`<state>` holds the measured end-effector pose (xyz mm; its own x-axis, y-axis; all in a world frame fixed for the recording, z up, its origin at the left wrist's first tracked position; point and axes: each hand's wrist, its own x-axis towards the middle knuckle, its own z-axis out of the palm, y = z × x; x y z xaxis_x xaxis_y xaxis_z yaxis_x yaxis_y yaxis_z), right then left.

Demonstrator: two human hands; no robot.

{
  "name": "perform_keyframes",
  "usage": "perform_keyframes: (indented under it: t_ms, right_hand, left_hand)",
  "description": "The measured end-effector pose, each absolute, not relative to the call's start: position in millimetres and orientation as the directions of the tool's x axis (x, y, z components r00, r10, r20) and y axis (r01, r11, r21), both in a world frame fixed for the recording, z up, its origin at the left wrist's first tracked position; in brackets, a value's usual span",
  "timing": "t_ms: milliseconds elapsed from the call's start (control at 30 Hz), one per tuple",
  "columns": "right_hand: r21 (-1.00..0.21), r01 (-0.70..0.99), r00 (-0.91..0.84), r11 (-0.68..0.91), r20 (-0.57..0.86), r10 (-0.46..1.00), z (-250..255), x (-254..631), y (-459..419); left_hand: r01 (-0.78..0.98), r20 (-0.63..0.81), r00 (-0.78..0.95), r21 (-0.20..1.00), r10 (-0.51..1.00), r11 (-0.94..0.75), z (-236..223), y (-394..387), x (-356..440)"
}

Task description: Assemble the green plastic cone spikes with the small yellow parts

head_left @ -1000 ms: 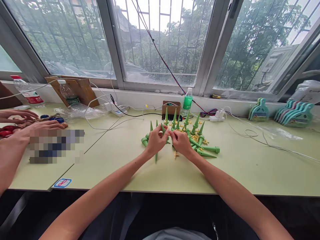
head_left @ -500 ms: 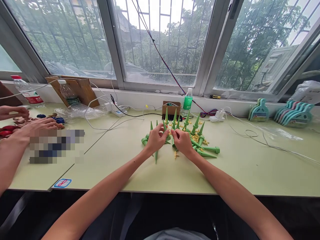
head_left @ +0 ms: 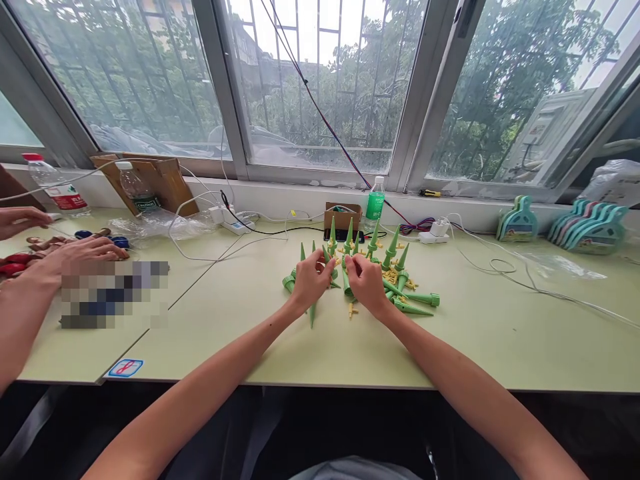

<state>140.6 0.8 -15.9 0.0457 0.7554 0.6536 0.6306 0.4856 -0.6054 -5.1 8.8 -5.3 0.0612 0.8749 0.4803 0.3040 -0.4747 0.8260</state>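
Observation:
My left hand [head_left: 311, 279] is closed in a pinch on a green cone-shaped spike [head_left: 326, 255], whose lower part is hidden by the fingers. Close beside it, my right hand [head_left: 367, 279] has its thumb and fingers pressed together; whatever they hold is too small and covered to make out. Behind both hands stand several green spikes with yellow fittings, such as this upright spike [head_left: 391, 248]. More green spikes [head_left: 417, 299] lie on their sides to the right. A loose yellow fitting [head_left: 353, 311] rests on the table in front of my hands.
A small cardboard box [head_left: 343, 217] and a green-labelled bottle [head_left: 375, 202] stand at the back. White cables [head_left: 500, 267] cross the table on the right, near turquoise plastic pieces [head_left: 589, 228]. At left, another person's hands [head_left: 83, 255] are over small red and blue items.
My right hand's fingertips have shifted slightly, and the gap between my two hands is a little wider. My left hand stays nearly in place. The other person's far hand has moved slightly.

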Motion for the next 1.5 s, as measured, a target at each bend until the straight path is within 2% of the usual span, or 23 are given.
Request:
perform_keyframes:
  t_ms: [233, 600, 967, 1500]
  right_hand:
    - [-0.608, 0.628, 0.035, 0.487, 0.647, 0.762, -17.8, 140.6, 1.1]
    - [-0.598, 0.635, 0.02, 0.489, 0.646, 0.763, -18.8, 139.7, 1.5]
    - [-0.605, 0.629, 0.015, 0.488, 0.637, 0.77, -17.1, 139.6, -0.2]
    - [-0.609, 0.609, 0.0, 0.509, 0.641, 0.768, -18.3, 139.2, 0.0]
  left_hand:
    - [0.249, 0.437, 0.139, 0.853, 0.889, -0.458, -13.7, 12.1, -2.2]
    - [0.318, 0.392, 0.207, 0.84, 0.896, -0.44, -17.1, 14.0, -4.6]
    - [0.286, 0.392, 0.188, 0.855, 0.9, -0.432, -18.3, 14.6, -5.0]
    - [0.452, 0.36, 0.187, 0.794, 0.914, -0.406, -18.1, 12.8, -6.4]
